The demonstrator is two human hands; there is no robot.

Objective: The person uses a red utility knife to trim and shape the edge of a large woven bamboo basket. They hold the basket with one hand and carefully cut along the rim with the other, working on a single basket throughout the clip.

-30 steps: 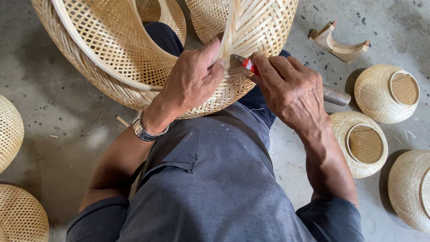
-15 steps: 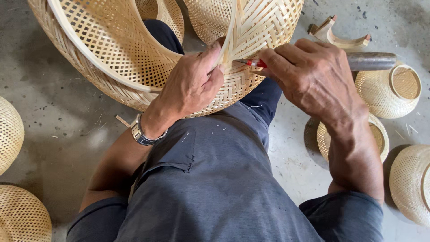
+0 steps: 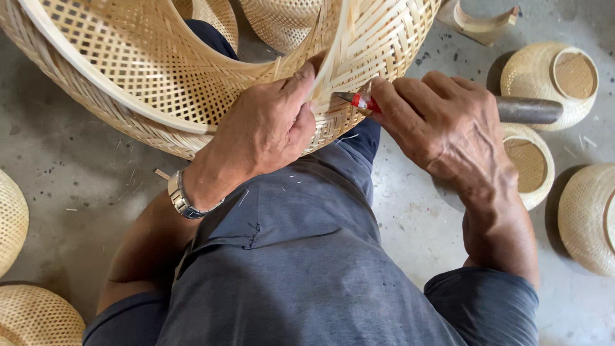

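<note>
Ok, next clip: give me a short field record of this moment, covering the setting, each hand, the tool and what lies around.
setting: person seated on a grey concrete floor, large woven bamboo basket over the lap
left hand: left hand presses the basket's rim, pinching a flat bamboo strip
right hand: right hand grips a tool
tool: red-banded tool with dark handle, tip at the weave
wrist: metal watch
around: smaller woven baskets

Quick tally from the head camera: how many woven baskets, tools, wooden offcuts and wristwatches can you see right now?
Woven baskets: 8, the large basket under both hands, two behind it, three at right, two at left edge.
Tools: 1, the red-marked knife in the right hand.
Curved wooden pieces: 1.
Wristwatches: 1, on the left hand side.
Total: 11
</note>
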